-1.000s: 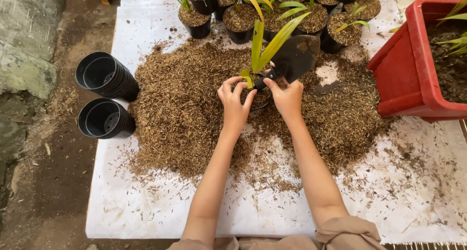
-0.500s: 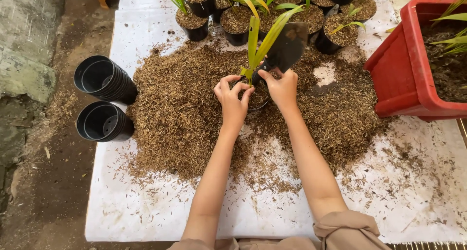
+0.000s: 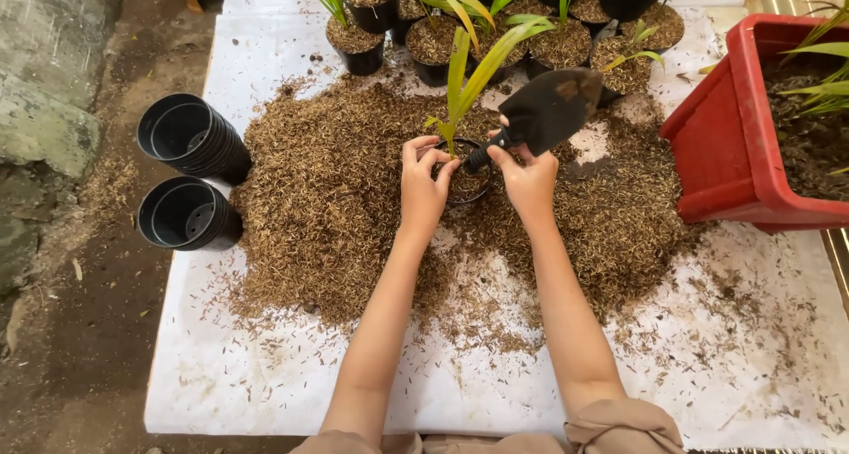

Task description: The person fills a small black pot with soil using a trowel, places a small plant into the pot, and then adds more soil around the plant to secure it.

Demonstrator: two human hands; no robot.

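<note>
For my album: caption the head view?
Left hand steadies a potted seedling; right hand holds a trowel.

Small black pot (image 3: 466, 182) w/ upright seedling (image 3: 462, 87), black trowel (image 3: 546, 109).

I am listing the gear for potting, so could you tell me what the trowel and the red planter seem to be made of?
The trowel in the right hand looks like dull black plastic or painted metal; its matte, dusty blade leaves that open. The red planter looks like moulded plastic: even colour, smooth thick rim, faint sheen.
</note>
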